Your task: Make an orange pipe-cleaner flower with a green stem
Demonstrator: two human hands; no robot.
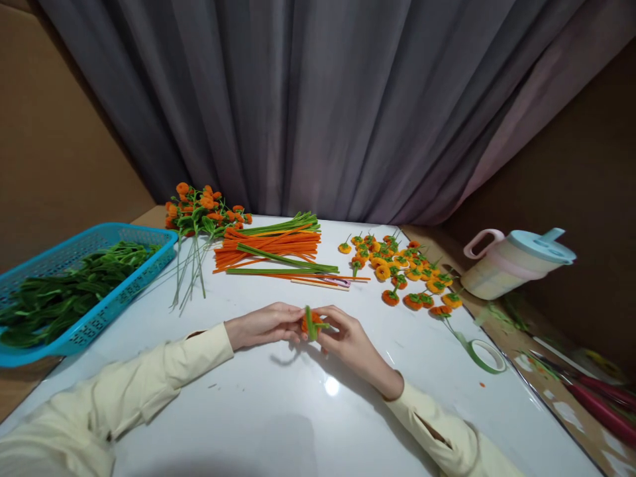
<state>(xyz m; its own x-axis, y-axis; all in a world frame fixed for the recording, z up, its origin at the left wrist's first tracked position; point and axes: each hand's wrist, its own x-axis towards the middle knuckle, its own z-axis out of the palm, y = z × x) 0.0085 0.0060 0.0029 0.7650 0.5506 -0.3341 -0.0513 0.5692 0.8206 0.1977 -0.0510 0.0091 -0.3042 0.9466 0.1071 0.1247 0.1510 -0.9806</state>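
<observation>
My left hand [265, 326] and my right hand [348, 341] meet at the middle of the white table [278, 411]. Both pinch one small orange pipe-cleaner flower with a green strand [311, 324] wrapped over it. The fingers of both hands are closed on it. Just beyond lies a pile of orange and green pipe cleaners [271, 252]. Several finished small orange and yellow flowers [397, 268] lie scattered to the right of that pile.
A blue basket [99, 311] of green leaves sits at the left edge. A bunch of stemmed orange flowers [199, 218] lies at the back left. Green tape roll [484, 356], a pastel lidded jug [517, 262] and red-handled tools [601, 404] are at the right. A grey curtain hangs behind.
</observation>
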